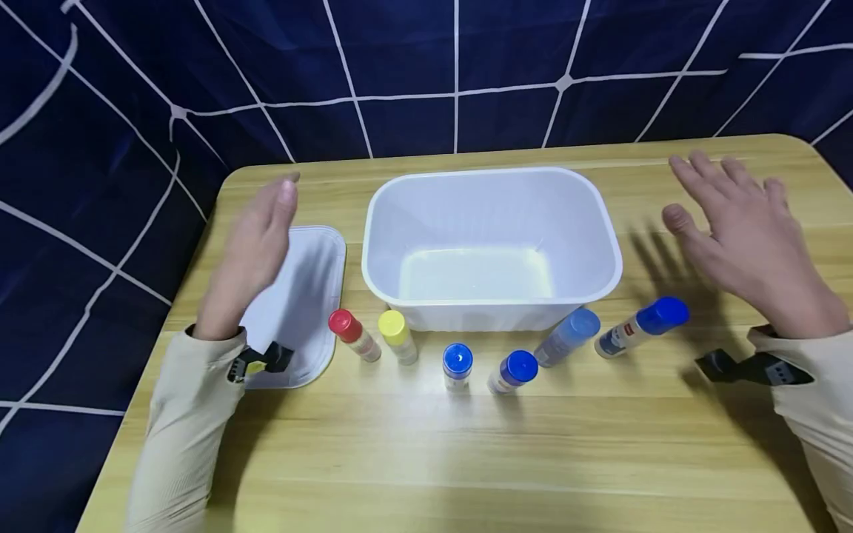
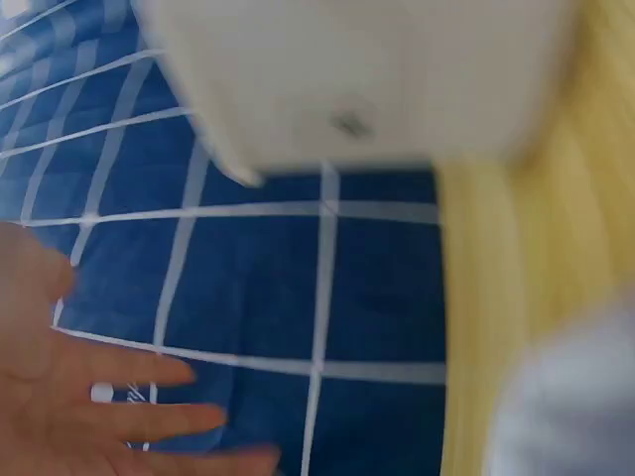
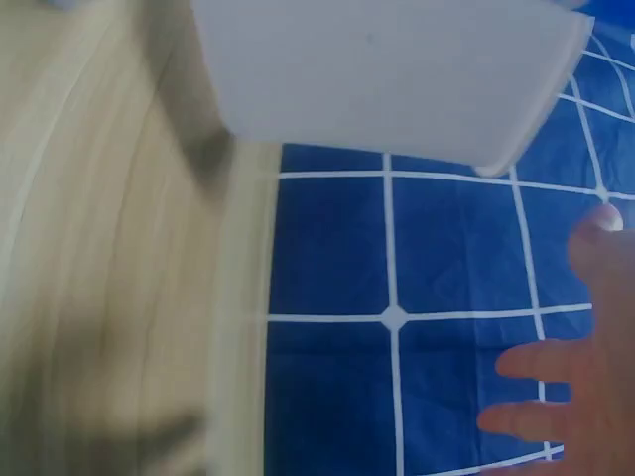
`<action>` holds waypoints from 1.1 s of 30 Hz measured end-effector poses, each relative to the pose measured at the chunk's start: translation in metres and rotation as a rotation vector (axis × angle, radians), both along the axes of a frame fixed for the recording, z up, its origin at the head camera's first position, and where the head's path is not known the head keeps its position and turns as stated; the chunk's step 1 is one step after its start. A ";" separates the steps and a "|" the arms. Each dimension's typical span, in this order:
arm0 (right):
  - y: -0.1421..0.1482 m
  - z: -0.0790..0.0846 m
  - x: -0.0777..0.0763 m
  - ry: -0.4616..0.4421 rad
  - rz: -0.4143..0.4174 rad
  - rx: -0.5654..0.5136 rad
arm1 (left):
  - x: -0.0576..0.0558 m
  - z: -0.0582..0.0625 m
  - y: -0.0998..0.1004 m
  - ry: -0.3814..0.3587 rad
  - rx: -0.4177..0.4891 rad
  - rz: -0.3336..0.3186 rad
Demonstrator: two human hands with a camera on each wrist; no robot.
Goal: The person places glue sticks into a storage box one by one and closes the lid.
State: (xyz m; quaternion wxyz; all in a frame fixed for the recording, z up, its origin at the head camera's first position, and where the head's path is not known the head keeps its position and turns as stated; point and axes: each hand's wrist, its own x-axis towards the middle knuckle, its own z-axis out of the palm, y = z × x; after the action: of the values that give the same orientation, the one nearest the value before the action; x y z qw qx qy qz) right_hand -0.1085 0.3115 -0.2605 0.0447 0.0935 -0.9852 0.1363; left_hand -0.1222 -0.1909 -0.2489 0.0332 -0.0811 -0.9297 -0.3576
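Both hands are raised above the table with nothing in them. The left hand point(image 1: 256, 237), fingers straight, hovers over a white lid point(image 1: 318, 296). Far to the right, the right hand point(image 1: 746, 229) spreads its fingers beside a white plastic bin point(image 1: 493, 317), apart from it. In front of the bin stand several glue sticks: one with a red cap point(image 1: 344, 324), one with a yellow cap point(image 1: 393, 327), and others with blue caps point(image 1: 457, 359). The rightmost blue-capped stick point(image 1: 636, 328) is nearest the right hand. Both wrist views show spread fingers and the bin's side.
The bin's open top faces up, and its inside shows no contents. Beneath everything is a light wooden table point(image 1: 400, 459). A dark blue curtain with white lines point(image 1: 406, 66) hangs behind the table and along its left side.
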 end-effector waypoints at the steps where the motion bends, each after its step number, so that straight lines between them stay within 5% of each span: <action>1: -0.001 0.001 0.003 0.029 0.001 -0.053 | 0.001 0.003 0.001 0.007 0.109 0.008; 4: -0.003 0.003 0.013 0.136 -0.004 -0.220 | 0.003 0.010 0.004 -0.059 0.451 -0.021; 8: -0.006 0.007 0.025 0.233 0.076 -0.368 | -0.001 0.007 0.004 -0.309 0.745 -0.134; 12: -0.008 0.010 0.035 0.194 0.215 -0.410 | -0.006 -0.004 -0.002 -0.528 0.852 -0.231; 15: -0.007 0.009 0.043 0.119 0.232 -0.434 | -0.009 -0.014 -0.004 -0.616 0.970 -0.271; 21: -0.004 0.004 0.054 0.030 0.263 -0.597 | -0.008 -0.027 0.003 -0.727 1.106 -0.296; 33: -0.014 -0.009 0.080 0.029 0.196 -0.651 | -0.003 -0.042 0.014 -0.863 1.319 -0.369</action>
State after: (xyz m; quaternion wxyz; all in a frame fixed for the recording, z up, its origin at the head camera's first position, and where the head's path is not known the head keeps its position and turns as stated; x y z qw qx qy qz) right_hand -0.0289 0.2979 -0.2690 0.0729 0.1705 -0.8756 0.4460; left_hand -0.1255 -0.1771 -0.2910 -0.3473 -0.0518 -0.4300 -0.8317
